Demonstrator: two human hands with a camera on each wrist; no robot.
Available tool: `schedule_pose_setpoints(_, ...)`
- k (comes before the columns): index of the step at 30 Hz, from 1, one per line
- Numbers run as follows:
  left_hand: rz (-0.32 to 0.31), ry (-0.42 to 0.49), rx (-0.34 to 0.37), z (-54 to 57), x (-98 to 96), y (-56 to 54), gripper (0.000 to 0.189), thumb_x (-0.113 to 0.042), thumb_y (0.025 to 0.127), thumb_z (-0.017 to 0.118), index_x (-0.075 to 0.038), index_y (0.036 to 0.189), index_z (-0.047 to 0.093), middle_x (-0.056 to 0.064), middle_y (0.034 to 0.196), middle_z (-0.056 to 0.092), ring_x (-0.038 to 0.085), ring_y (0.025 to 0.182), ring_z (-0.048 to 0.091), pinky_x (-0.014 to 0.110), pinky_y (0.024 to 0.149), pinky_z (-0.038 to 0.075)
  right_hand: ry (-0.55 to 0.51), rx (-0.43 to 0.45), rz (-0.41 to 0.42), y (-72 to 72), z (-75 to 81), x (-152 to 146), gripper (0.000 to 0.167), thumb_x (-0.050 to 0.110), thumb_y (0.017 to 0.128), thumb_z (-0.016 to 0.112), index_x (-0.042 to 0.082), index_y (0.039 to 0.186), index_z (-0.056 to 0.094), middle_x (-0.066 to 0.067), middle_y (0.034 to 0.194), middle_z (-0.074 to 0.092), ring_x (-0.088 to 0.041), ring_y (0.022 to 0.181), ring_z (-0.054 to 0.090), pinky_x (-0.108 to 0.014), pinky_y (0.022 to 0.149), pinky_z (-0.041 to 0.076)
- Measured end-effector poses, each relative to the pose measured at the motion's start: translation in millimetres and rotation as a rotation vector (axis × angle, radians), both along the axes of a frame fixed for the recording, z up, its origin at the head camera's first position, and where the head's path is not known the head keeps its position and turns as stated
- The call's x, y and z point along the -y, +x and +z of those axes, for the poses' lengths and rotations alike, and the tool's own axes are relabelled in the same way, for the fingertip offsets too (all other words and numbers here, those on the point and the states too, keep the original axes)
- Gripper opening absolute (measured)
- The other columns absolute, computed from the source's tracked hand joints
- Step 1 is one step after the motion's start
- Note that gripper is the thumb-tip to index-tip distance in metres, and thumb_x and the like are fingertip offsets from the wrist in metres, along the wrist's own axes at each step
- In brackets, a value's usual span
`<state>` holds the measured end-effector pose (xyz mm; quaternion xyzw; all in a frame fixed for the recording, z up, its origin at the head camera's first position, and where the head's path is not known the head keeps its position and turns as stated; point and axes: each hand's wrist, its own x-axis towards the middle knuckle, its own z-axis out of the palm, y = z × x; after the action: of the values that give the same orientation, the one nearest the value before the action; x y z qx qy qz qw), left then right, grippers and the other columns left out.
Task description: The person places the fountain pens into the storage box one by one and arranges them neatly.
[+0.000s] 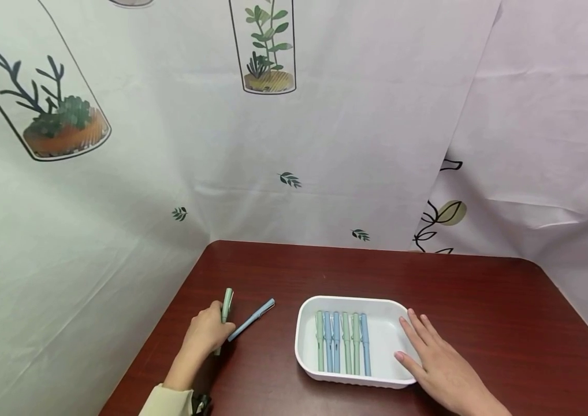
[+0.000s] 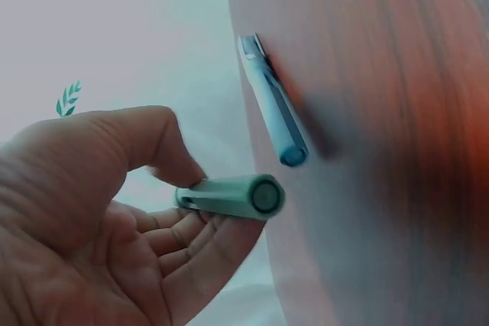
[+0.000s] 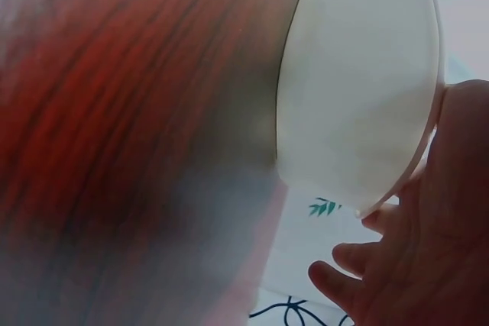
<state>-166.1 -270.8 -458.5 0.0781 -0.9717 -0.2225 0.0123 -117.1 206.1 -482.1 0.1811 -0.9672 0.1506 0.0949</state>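
My left hand (image 1: 208, 330) pinches a green pen (image 2: 237, 195) between thumb and fingers, left of the tray. Just to its right a blue pen (image 1: 252, 319) lies slantwise on the table, its clip end pointing away. The white tray (image 1: 390, 306) holds several pens in a row, green pens (image 1: 346, 344) and blue pens (image 1: 337, 344) side by side toward its left and middle. With fingers extended, my right hand (image 1: 442, 364) rests at the tray's right rim. From the right wrist view, the tray's outer wall (image 3: 359, 82) appears alongside that hand's fingers.
The dark red wooden table (image 1: 481, 300) carries everything. Behind it and along its sides hangs a pale cloth (image 1: 351, 144) printed with plants and leaves. A light sleeve (image 1: 168, 401) covers the left forearm, with a dark item at the wrist.
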Motion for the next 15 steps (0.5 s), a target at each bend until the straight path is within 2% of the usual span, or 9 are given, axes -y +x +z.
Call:
schedule_pose_setpoints(3,0.012,0.062,-0.014,4.0,-5.8,1.5,0.046,-0.015,0.080,0.068,0.004,0.120,0.055,0.007,0.080,0.062,0.024,0.064,0.058,0.037,0.057,0.048,-0.010,0.000,0.004,-0.8,1.1,-2,0.071,0.055,0.099,0.057,0.013,0.155,0.043,-0.014,0.163,0.034,-0.041,0.147,0.035,-0.059,0.108,0.040)
schedule_pose_setpoints(6,-0.001,0.139,-0.033,7.0,-12.5,3.7,0.041,-0.015,0.082,0.066,0.000,0.119,0.056,0.004,0.082,0.062,0.019,0.065,0.056,0.033,0.057,0.046,-0.024,0.008,0.004,-1.2,2.1,-3,0.069,0.054,0.099,0.057,0.013,0.154,0.044,-0.013,0.162,0.036,-0.042,0.147,0.034,-0.059,0.108,0.039)
schedule_pose_setpoints(10,-0.061,0.278,-0.044,10.7,-21.7,6.5,0.037,-0.009,0.085,0.066,0.000,0.120,0.057,0.003,0.086,0.060,0.015,0.066,0.056,0.031,0.060,0.049,-0.026,0.002,0.004,-1.5,1.5,-4,0.067,0.052,0.099,0.057,0.013,0.153,0.047,-0.012,0.161,0.038,-0.043,0.146,0.035,-0.059,0.108,0.039)
schedule_pose_setpoints(15,-0.110,0.423,-0.039,13.1,-32.1,7.7,0.035,-0.002,0.088,0.064,0.000,0.122,0.057,0.004,0.089,0.056,0.015,0.071,0.057,0.031,0.056,0.053,0.004,-0.028,0.003,-1.4,-1.2,-4,0.066,0.053,0.100,0.057,0.014,0.153,0.047,-0.011,0.162,0.037,-0.040,0.148,0.033,-0.058,0.109,0.039)
